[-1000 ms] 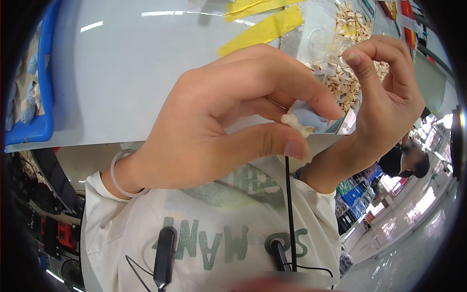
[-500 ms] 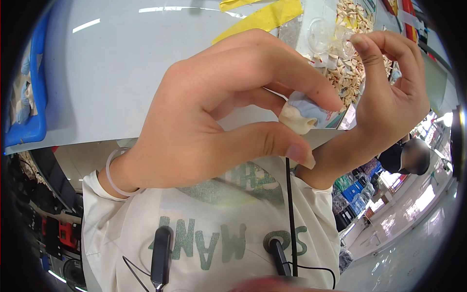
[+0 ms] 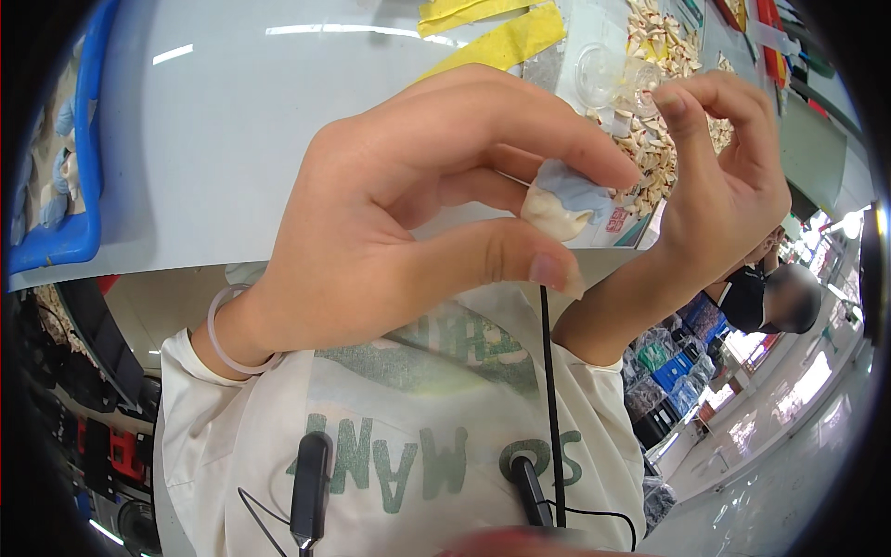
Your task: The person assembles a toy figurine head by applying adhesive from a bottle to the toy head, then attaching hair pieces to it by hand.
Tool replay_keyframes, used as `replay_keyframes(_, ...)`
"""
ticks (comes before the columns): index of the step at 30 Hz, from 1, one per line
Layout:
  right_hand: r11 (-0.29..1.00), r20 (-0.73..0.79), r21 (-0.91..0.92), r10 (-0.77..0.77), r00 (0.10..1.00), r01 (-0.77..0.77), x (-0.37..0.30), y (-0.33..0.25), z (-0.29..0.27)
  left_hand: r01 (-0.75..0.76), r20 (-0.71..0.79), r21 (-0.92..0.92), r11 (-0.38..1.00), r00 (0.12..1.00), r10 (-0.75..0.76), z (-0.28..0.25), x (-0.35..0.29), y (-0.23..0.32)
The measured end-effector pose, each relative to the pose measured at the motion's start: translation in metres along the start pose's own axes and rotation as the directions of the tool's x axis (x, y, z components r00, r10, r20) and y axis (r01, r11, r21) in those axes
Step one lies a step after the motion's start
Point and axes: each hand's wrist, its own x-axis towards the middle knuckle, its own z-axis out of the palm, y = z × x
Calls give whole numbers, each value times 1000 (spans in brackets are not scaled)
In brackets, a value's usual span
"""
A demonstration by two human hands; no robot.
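Note:
My left hand [image 3: 399, 190] is closed around a small figurine piece [image 3: 562, 202], cream below and pale blue on top. Thumb and fingers grip its sides, and part of it is hidden behind them. To the right, my raised right hand [image 3: 729, 176] pinches thumb and index fingertip together. Anything between those fingertips is too small to make out. Just beyond that pinch lie many small cream pointed pieces [image 3: 657, 153], some with dark red tips. Two small clear round dishes, one of them this clear dish [image 3: 594, 76], sit beside the pile.
A blue tray [image 3: 88, 232] at the far left holds several blue and cream pieces [image 3: 56, 200]. Yellow tape strips [image 3: 506, 42] lie at the back of the white table [image 3: 213, 139]. Another person [image 3: 766, 297] is at the right, beyond blue crates [image 3: 673, 371].
The figurine piece and my left hand's fingertips have shifted slightly left and up. My right hand has come left and a little lower, still pinched.

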Motion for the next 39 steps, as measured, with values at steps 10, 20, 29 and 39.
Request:
replay_keyframes(10,648,99,719,265,959,-253,-35,-17,-3,-80,-64,-101,992,995,74,3,0,-6)
replay_keyframes(20,640,169,703,273,947,-310,-41,-39,11,-121,-72,-23,992,990,119,4,0,-5)
replay_keyframes(29,863,-6,506,4,1000,0,-47,-31,19,-334,117,446,830,942,316,-8,-1,1)
replay_keyframes(39,809,-35,584,-60,998,70,-55,-32,22,-427,219,591,684,902,373,-6,-9,6)
